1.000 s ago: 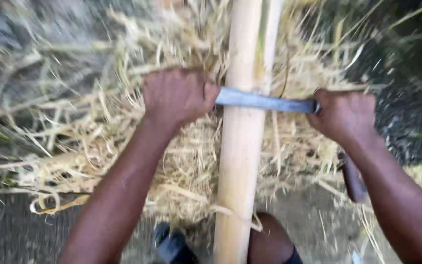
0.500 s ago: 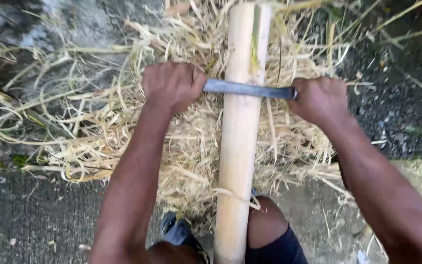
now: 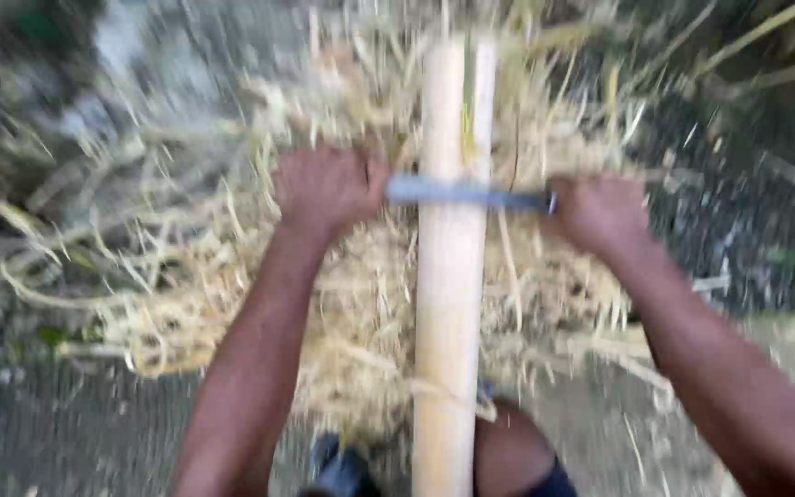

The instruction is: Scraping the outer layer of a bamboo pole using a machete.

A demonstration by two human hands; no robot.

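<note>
A pale, peeled bamboo pole runs lengthwise away from me, from my knee to the top of the view. A grey metal blade lies crosswise on it. My left hand is closed around the blade's left end. My right hand grips the right end, by the handle. Both fists sit level with each other on either side of the pole. The picture is blurred by motion.
A thick heap of pale shavings and fibre strips covers the ground under and around the pole. Dark, damp ground shows at the lower left and right. My knee and a dark shoe are below the pole.
The blade and both hands have slid along the pole between the frames, and the view has shifted and blurred. The grip on the blade is the same.
</note>
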